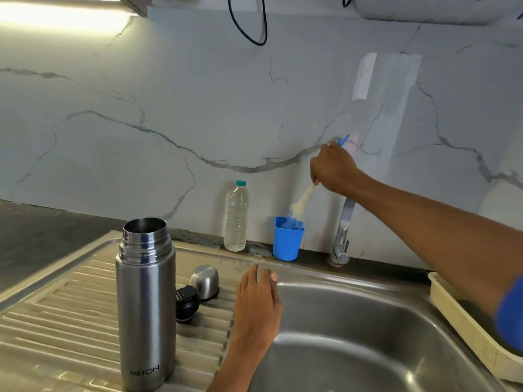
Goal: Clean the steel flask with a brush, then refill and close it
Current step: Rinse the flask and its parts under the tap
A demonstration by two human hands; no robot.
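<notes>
- Right hand (pixel 334 168) is gripping the brush (pixel 302 200), its bristles hanging over the blue cup (pixel 287 240): drips may be falling
- Left hand (pixel 259 304), fingers relaxed and empty, is leaving the flask (pixel 145 301) unsteadied beside it: tipping risk

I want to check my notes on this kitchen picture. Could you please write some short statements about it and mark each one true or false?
1. The steel flask stands upright and open. True.
2. The right hand holds the brush above the blue cup. True.
3. The left hand grips the flask. False: its fingers are straight and it is apart from the flask.
4. The plastic bottle has no cap. False: a green cap is on it.
5. The steel cap lies in the sink basin. False: it is on the drainboard.
</notes>
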